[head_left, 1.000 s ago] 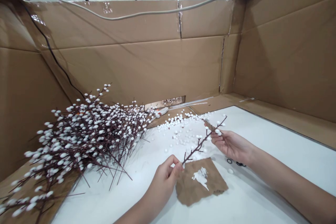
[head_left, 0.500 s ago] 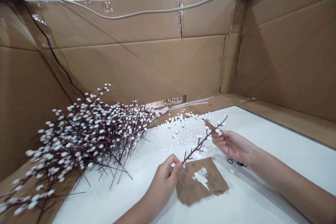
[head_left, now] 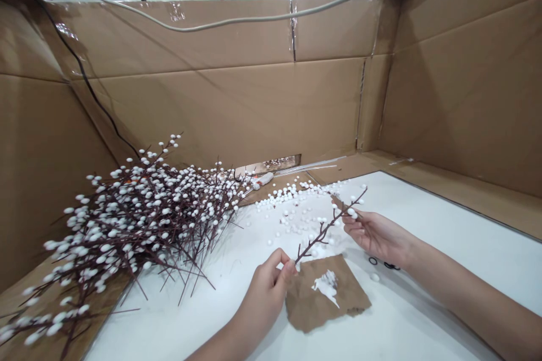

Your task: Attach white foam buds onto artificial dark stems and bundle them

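My left hand (head_left: 271, 282) pinches the bare lower end of a dark brown artificial twig (head_left: 317, 240) between thumb and forefinger. The twig slants up to the right, with a few white foam berries (head_left: 351, 212) on its upper tips. My right hand (head_left: 372, 234) is closed beside that upper part. A thin brown cardboard strip (head_left: 337, 202) sticks out of its fingers, behind the twig; whether these fingers also touch a berry I cannot tell. Below the twig lies a torn piece of brown cardboard (head_left: 355, 296) with a smear of white glue (head_left: 326, 286) on it.
A big heap of berry twigs (head_left: 161, 208) lies at the left. Loose white berries (head_left: 279, 196) are scattered behind my hands, near a white glue gun (head_left: 263, 179) and clear sticks (head_left: 313, 166). Small black rings (head_left: 373, 261) lie by my right wrist. Cardboard walls (head_left: 220, 107) enclose the white board (head_left: 427, 299).
The whole view shifts very slightly. Both hands and the twig keep nearly the same position.
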`<state>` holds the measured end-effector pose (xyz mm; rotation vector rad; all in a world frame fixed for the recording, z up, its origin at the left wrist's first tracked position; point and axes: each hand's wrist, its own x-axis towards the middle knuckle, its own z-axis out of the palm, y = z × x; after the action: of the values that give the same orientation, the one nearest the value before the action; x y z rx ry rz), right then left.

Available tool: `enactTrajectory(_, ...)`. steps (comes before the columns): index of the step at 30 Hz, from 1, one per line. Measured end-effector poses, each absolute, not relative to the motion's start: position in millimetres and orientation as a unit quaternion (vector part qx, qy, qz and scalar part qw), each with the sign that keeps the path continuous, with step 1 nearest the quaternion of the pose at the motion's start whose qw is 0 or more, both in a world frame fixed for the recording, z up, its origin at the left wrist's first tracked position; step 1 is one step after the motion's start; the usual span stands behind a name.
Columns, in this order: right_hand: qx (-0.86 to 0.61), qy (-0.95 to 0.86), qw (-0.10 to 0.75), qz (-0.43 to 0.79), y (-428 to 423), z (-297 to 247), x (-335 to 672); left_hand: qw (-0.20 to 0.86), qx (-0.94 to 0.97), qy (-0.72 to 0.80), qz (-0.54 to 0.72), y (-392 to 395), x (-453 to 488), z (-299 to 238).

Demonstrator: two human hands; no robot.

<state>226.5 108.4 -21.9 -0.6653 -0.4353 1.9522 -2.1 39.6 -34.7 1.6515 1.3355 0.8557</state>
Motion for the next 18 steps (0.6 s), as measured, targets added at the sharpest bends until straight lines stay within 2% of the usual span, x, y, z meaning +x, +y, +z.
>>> enactTrajectory(18,-0.284,-0.182,0.496,0.800,109.4,-20.3,224.9,0.408,0.661,0.526,0.347,42.8,-4.0,-41.0)
